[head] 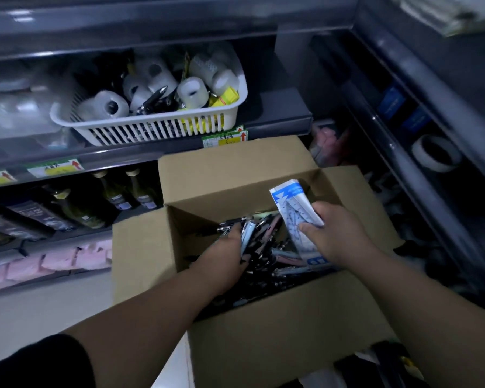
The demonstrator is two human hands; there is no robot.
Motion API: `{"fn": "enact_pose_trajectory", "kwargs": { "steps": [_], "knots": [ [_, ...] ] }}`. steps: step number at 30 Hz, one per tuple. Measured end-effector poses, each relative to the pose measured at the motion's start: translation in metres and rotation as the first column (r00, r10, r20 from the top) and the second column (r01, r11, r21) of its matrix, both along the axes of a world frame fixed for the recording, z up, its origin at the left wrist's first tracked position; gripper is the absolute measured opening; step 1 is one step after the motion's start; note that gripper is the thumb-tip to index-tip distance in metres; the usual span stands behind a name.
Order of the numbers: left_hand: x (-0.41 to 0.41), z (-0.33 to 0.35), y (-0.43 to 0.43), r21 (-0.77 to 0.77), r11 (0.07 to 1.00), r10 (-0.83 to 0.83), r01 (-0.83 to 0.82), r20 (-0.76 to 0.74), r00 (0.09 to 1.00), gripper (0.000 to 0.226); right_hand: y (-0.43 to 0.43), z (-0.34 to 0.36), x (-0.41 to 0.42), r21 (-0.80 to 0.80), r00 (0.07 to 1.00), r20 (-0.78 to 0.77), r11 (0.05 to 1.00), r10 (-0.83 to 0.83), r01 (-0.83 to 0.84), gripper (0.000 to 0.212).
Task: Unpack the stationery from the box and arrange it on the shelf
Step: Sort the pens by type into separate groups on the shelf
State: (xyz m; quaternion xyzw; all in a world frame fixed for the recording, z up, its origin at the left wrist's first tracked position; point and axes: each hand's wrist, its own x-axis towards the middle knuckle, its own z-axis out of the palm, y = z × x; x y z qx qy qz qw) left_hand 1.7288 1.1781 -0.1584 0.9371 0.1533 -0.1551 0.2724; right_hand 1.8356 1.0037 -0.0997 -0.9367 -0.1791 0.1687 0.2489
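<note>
An open cardboard box [140,256] stands on the floor before the shelves, filled with loose pens [275,261]. My left hand [224,256] reaches into the box and grips a bunch of pens [247,231]. My right hand [336,233] holds a stack of blue-and-white ruler set packs [291,203] over the right side of the box, thumb pressed on the top pack. The dark shelf [151,155] runs behind the box.
A white slotted basket [151,127] on the shelf holds tape rolls, pens and yellow packets. Bottles [109,191] and pink packs [53,261] sit on lower shelves at left. A tape roll [437,154] lies on the right shelving. Box flaps stand open all round.
</note>
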Motion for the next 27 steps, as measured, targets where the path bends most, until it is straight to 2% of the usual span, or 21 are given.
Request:
{"fn": "enact_pose_trajectory", "kwargs": {
  "steps": [1,4,7,10,14,18,22,24,27],
  "knots": [
    [0.0,0.007,0.002,-0.023,1.0,0.022,-0.022,0.016,1.0,0.062,0.001,0.007,-0.005,0.024,0.999,0.001,0.999,-0.039,0.039,0.005],
    [0.004,0.027,0.011,-0.074,0.993,0.094,-0.09,0.058,0.994,0.028,-0.001,0.029,-0.019,0.1,0.99,-0.007,0.984,-0.144,0.144,0.006],
    [0.011,0.051,0.014,-0.149,0.976,0.172,-0.16,0.074,0.982,0.019,-0.012,0.053,-0.033,0.165,0.97,-0.059,0.956,-0.236,0.243,0.012],
    [0.02,0.078,0.0,-0.285,0.946,0.189,-0.156,0.095,0.977,0.021,-0.032,0.076,-0.044,0.187,0.944,-0.14,0.928,-0.3,0.322,0.014],
    [0.032,0.114,-0.041,-0.438,0.898,0.12,-0.024,0.194,0.974,0.03,-0.069,0.102,-0.059,0.256,0.88,-0.238,0.847,-0.412,0.466,0.016],
    [0.04,0.149,-0.093,-0.594,0.801,0.094,0.072,0.243,0.965,0.022,-0.115,0.123,-0.075,0.309,0.804,-0.372,0.754,-0.465,0.579,0.022],
    [0.039,0.175,-0.156,-0.64,0.754,-0.001,0.144,0.217,0.976,0.03,-0.174,0.141,-0.097,0.349,0.762,-0.456,0.695,-0.46,0.629,0.022],
    [0.033,0.185,-0.195,-0.646,0.741,-0.061,0.182,0.205,0.977,0.026,-0.211,0.149,-0.113,0.376,0.746,-0.478,0.66,-0.463,0.651,0.021],
    [0.02,0.2,-0.258,-0.648,0.726,-0.108,0.23,0.223,0.969,0.025,-0.273,0.158,-0.138,0.43,0.707,-0.522,0.568,-0.477,0.702,0.021]
  ]
}}
